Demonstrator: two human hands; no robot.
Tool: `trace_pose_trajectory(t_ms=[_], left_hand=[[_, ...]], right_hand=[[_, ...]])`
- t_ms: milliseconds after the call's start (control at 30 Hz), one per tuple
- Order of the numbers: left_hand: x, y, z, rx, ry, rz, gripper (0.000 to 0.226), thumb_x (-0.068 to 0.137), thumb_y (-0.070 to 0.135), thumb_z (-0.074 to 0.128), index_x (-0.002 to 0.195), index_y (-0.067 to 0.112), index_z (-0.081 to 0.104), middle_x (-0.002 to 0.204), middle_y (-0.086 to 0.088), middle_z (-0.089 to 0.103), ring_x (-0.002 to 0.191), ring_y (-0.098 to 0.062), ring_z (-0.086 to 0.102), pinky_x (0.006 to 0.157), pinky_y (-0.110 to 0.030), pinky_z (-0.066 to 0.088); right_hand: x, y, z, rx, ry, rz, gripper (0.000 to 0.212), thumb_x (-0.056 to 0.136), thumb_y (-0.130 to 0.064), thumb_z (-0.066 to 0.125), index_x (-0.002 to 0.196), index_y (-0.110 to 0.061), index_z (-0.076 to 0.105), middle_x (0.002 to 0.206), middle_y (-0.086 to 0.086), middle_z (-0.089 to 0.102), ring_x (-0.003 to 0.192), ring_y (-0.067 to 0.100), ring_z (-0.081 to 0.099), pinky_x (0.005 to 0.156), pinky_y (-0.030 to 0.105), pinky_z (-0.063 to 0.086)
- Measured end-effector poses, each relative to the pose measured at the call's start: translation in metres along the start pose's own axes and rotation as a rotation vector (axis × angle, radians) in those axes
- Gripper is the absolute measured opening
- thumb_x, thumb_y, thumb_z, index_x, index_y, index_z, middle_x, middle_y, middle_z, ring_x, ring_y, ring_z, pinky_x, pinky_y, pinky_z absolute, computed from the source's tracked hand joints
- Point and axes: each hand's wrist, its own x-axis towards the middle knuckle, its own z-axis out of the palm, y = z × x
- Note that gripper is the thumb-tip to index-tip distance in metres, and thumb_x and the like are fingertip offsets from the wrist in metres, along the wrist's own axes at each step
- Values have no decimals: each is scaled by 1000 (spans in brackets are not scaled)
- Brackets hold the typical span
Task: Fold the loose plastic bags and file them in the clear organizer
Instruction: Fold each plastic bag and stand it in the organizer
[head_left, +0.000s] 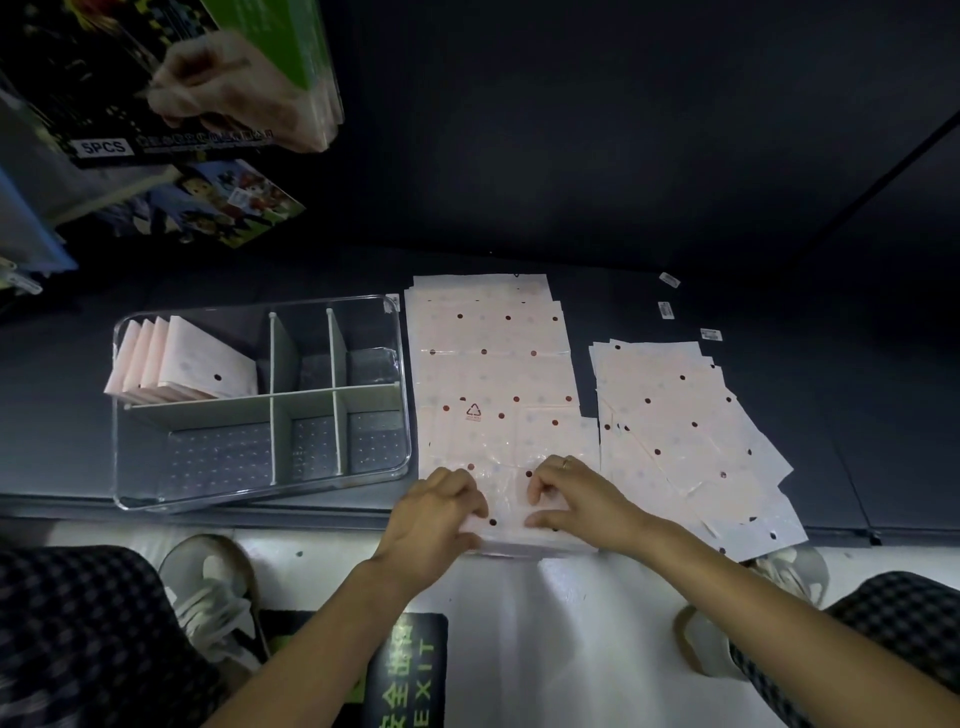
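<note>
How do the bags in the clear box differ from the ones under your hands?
The filed bags are folded small and stand on edge in one compartment of the clear organizer; the middle stack lies flat and unfolded on the dark shelf, both hands gripping its near edge. Both are pale pink with dark dots.

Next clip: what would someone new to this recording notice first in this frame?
Probably the two hands at the shelf's near edge, the left hand and right hand, fingers curled onto the near end of a long pink dotted plastic bag. Left of it sits the clear organizer, with folded bags upright in its far-left compartment only. A fanned pile of loose bags lies to the right.
</note>
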Motion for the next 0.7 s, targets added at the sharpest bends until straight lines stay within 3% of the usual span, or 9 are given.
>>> trace_pose_trajectory(t_ms=[133, 267, 367, 433, 533, 600, 700], left_hand=[[1, 0, -2, -43, 40, 4, 16, 90, 34, 59, 98, 23, 67, 111, 14, 54, 110, -9, 44, 82, -18, 35], [4, 1, -5, -3, 43, 34, 18, 97, 30, 47, 104, 19, 59, 112, 8, 54, 107, -12, 45, 84, -21, 34], [5, 6, -13, 61, 40, 81, 15, 101, 26, 36, 104, 17, 48, 100, 2, 56, 93, -20, 48, 78, -28, 34], [8, 9, -22, 83, 17, 85, 10, 101, 23, 34, 102, 17, 42, 86, 1, 54, 78, -24, 48, 67, -32, 31], [15, 11, -36, 98, -12, 48, 4, 99, 22, 36, 100, 19, 38, 74, 3, 45, 69, -29, 48, 58, -33, 29], [19, 15, -46, 80, 49, 31, 6, 99, 22, 38, 99, 17, 42, 74, 2, 48, 72, -30, 51, 60, -32, 32], [20, 24, -56, 25, 284, 26, 8, 95, 13, 51, 98, 10, 58, 90, -4, 62, 89, -29, 58, 76, -32, 40]], right_hand=[[-8, 2, 12, -185, 41, -46, 37, 79, -39, 71, 107, -19, 59, 117, -8, 48, 112, 8, 38, 96, 21, 33], [-10, -1, 21, -331, 90, -52, 48, 83, -47, 63, 123, -24, 52, 127, -8, 43, 119, 11, 37, 100, 22, 29], [-8, -4, 19, -335, 83, -50, 56, 86, -46, 60, 136, -26, 43, 132, -6, 40, 117, 15, 40, 96, 24, 34], [-4, -6, 12, -301, 62, -47, 51, 90, -39, 57, 137, -25, 43, 133, -7, 42, 115, 16, 44, 93, 23, 37], [10, -10, -7, -377, -22, -38, 32, 97, -31, 47, 125, -20, 57, 127, -6, 53, 110, 20, 47, 92, 28, 36], [21, -15, -23, -329, -91, 26, 25, 98, -31, 44, 103, -15, 63, 109, 1, 61, 98, 22, 50, 83, 32, 39], [39, -19, -43, -163, -158, 105, 32, 97, -30, 48, 68, -18, 45, 74, 2, 49, 73, 18, 44, 62, 31, 30]])
